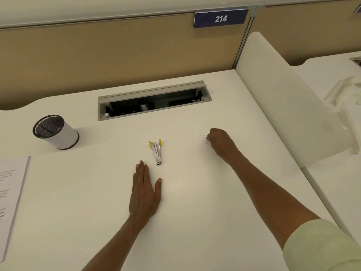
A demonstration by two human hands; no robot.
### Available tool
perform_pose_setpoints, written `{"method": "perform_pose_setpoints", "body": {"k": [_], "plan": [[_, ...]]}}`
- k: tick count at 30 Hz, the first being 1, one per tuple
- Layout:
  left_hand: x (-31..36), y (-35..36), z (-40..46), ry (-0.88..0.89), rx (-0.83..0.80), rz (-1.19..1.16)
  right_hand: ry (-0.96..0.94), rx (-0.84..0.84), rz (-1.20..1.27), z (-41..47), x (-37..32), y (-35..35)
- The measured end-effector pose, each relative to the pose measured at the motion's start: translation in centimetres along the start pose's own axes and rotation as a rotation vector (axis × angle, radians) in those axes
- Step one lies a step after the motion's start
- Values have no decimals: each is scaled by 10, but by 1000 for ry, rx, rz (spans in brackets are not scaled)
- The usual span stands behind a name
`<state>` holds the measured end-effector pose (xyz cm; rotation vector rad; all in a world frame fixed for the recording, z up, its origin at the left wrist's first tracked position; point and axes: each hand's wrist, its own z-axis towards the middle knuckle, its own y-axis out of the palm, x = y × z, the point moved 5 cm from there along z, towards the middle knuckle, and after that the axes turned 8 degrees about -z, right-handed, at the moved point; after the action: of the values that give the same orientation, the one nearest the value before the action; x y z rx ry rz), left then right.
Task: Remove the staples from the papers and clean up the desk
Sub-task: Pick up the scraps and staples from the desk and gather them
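Note:
A metal staple remover [156, 151] with yellow grips lies on the white desk [185, 192] near the middle. My left hand [145, 192] rests flat on the desk just below and left of it, fingers straight. My right hand [219, 140] is curled with its fingertips down at a small scatter of loose staples [204, 138] on the desk at the right. What its fingers hold is hidden. A stack of printed papers [10, 200] lies at the left edge.
A mesh-lined white cup [56, 132] stands at the back left. An open cable tray [153, 101] is sunk into the desk at the back. A white divider [289, 98] borders the right side, with crumpled clear plastic [343, 90] beyond it.

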<state>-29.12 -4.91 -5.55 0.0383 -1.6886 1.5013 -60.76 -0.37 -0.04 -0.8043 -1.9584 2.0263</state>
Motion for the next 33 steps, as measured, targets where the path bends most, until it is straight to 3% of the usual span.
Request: {"method": "perform_pose_setpoints", "body": {"k": [4, 7, 10, 13, 17, 21, 26, 33], "plan": [[-1, 0, -1, 0, 2, -2, -65, 9, -88, 8, 6, 11], [-1, 0, 0, -9, -7, -13, 104, 26, 75, 17, 13, 6], [-1, -1, 2, -18, -11, -48, 321, 33, 442, 18, 24, 1], [-5, -7, 0, -18, 3, -58, 533, 2, 975, 7, 27, 1], [-29, -22, -1, -84, 39, -58, 617, -39, 1532, -5, 12, -6], [-60, -45, 1, -171, 78, -44, 642, -74, 1846, -13, -14, -16], [-101, -76, 7, -269, 107, -17, 613, -156, 2064, -11, -76, -24], [-123, -100, 17, -230, 106, 27, 506, -369, 2099, 0, -199, -30]]}}
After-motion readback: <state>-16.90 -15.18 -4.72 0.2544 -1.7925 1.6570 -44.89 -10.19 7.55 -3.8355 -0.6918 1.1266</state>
